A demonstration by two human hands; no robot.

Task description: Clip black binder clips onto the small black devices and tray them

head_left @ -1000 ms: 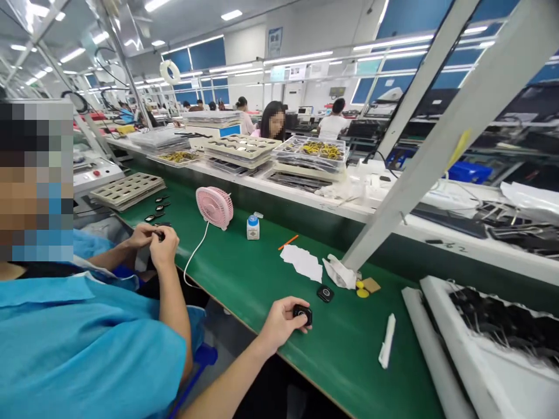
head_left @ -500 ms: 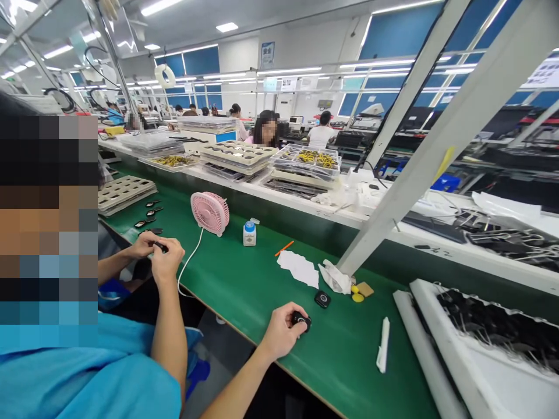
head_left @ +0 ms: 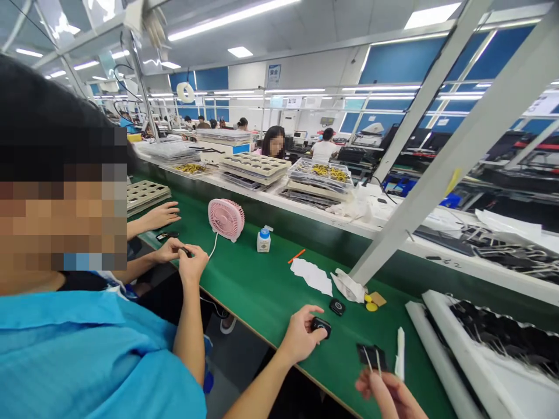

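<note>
My left hand [head_left: 303,336] grips a small black device [head_left: 321,327] with a round mark on its face, just above the green table. At the lower right my right hand [head_left: 386,391] pinches metal tweezers [head_left: 372,359], their tips pointing away from me. A flat black piece [head_left: 371,354] shows right behind the tweezers; whether they grip it I cannot make out. A second black device [head_left: 337,306] lies on the table beyond my left hand. White paper [head_left: 311,276] and a white roll-like strip [head_left: 400,354] rest nearby.
A co-worker in blue [head_left: 100,349] sits at the left, hands on a small dark part. On the green table [head_left: 244,291] stand a pink fan [head_left: 226,219] and a blue-capped bottle [head_left: 264,240]. White trays [head_left: 493,361] with black parts fill the right side.
My right hand has come into view with the tweezers, and the flat black piece now shows. The camera view has shifted. Another person's hand has appeared at the left, near the trays.
</note>
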